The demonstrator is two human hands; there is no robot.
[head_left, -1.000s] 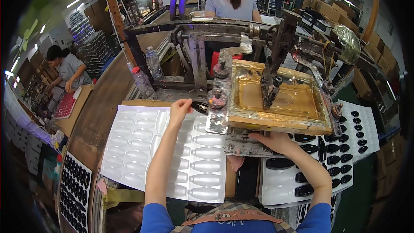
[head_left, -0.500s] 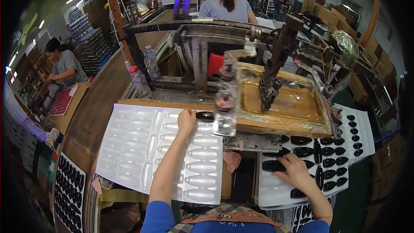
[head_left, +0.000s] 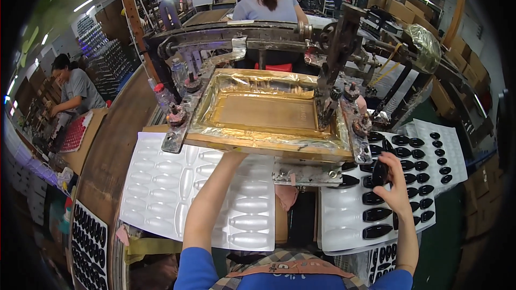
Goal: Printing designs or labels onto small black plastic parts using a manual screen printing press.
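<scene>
My right hand [head_left: 395, 185] pinches a glossy black oval piece [head_left: 380, 173], holding it upright between thumb and fingers. It is over a white moulded tray [head_left: 344, 231] with rows of similar black pieces [head_left: 377, 215]. My left forearm [head_left: 207, 212] reaches across another white moulded tray [head_left: 156, 182] with long rounded recesses. My left hand goes out of sight beneath a wooden screen-printing frame [head_left: 269, 147], so its fingers and anything in them are hidden. The frame holds an amber mesh [head_left: 263, 110] and hangs on a metal printing stand.
A dark metal arm [head_left: 336, 59] rises over the frame's right side. Clamp knobs [head_left: 176, 114] flank the frame. Bottles, one with a red cap [head_left: 161, 94], stand behind on the left. Sheets of black pieces [head_left: 88, 236] lie far left. Two people work farther back.
The printing frame has swung left over my left hand. My right hand has lifted a black piece and moved up and slightly right. The black piece at my left hand is now hidden.
</scene>
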